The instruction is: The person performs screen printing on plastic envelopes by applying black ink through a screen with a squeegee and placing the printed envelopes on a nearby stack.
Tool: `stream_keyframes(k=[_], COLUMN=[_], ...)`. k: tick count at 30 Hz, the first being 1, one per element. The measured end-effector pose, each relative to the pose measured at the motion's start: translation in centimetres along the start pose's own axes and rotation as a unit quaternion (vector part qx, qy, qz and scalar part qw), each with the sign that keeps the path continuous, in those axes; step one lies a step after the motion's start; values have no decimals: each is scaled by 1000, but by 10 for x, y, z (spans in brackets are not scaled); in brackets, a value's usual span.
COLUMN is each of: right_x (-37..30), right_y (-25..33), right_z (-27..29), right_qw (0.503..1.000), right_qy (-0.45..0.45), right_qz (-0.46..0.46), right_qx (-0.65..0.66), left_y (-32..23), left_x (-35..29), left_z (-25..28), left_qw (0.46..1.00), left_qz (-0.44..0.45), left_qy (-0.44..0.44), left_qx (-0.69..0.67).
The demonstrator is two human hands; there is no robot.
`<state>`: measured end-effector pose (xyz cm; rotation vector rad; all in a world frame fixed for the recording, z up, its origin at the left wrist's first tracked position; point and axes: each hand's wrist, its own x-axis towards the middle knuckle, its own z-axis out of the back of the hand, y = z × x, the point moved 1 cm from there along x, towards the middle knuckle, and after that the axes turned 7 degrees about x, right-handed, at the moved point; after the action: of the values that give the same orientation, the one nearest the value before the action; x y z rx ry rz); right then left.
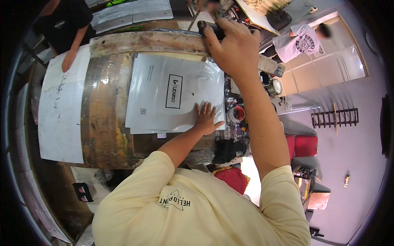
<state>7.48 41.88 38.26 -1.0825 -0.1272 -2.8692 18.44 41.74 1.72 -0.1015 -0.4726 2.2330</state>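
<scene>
My left hand (205, 117) lies flat with fingers spread on the lower right part of a stack of white plastic bags (156, 94) with a black framed print. My right hand (234, 47) is raised over the far side of the table, its fingertips stained black. It closes round a dark handle-like piece (217, 32) at a worn wooden bar (147, 44); the hand hides how the two join. The bar spans the far side of the bags, and its right end (271, 67) shows beyond my wrist.
A co-worker's hand (69, 60) rests on a white sheet (63, 110) at the left of the stained table (102, 106). Right of the bags are a tub with red contents (237, 113), a black cloth (227, 151) and a tin (275, 87). Another person (297, 43) is at the far right.
</scene>
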Motion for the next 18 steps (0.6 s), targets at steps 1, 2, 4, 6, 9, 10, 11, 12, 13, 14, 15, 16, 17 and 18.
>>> stream_keyframes(k=[1,2,4,6,9,10,11,12,13,14,15,16,17,18], right_x=[0,0,2,4,8,10,11,13,13,13,13,12,12,11], right_y=[0,0,1,1,4,6,7,8,9,9,9,9,10,10], right_z=[0,0,2,5,10,11,11,11,11,11,11,11,11,12], right_qw=[1000,1000,1000,1000,997,997,997,997,997,998,999,1000,1000,999], right_qy=[-2,-6,-8,16,-7,-15,-17,-19,-21,-13,-5,1,7,13], right_qz=[0,-3,13,11,-30,-26,-25,-23,-21,-20,-19,-18,-20,-23], right_qx=[3,7,-3,-9,69,70,72,73,74,57,40,23,21,19], left_y=[0,3,23,53,82,84,84,82,78,73,69,66,64,62], left_x=[-6,-13,-31,-52,-73,-76,-77,-76,-75,-72,-70,-68,-68,-68], left_z=[1,3,11,20,21,18,14,9,5,0,-4,-5,-6,-6], left_qw=[999,998,998,994,987,991,993,994,994,995,997,996,997,997], left_qz=[-3,-6,-44,-101,-74,-77,-74,-62,-55,-41,-28,-23,-18,-12], left_qy=[-44,-60,-53,33,95,53,18,24,-18,-19,-4,-13,-5,2], left_qx=[-3,-1,-7,28,102,93,92,87,89,87,77,83,81,83])
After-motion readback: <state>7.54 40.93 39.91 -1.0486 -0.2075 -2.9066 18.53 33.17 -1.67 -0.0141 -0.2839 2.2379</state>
